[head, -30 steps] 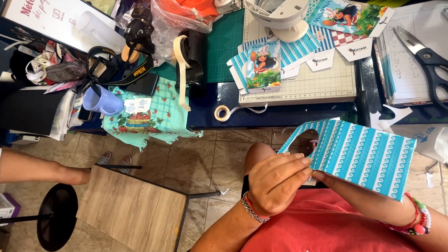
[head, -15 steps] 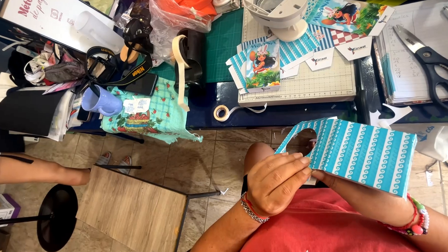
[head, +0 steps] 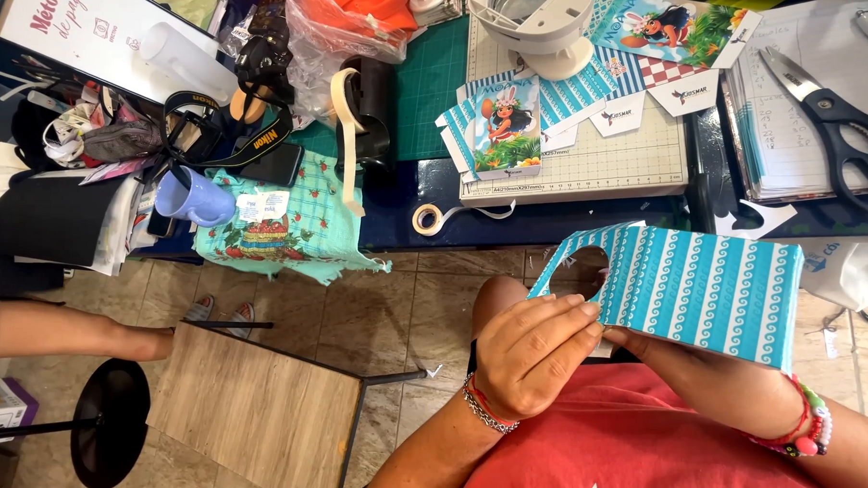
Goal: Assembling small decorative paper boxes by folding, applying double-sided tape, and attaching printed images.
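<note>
A blue striped paper box [head: 687, 287] was held at the lower right of the frame. Its edge was pinched by the left hand [head: 531, 355], likely to keep it steady. The right hand [head: 642, 346] was hidden underneath, so its grip could not be told.

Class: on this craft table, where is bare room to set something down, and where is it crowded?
Free: the grid cutting mat right of the printed cards, and the dark table edge beside the tape roll. Crowded: the left end around the camera and blue mug.
</note>
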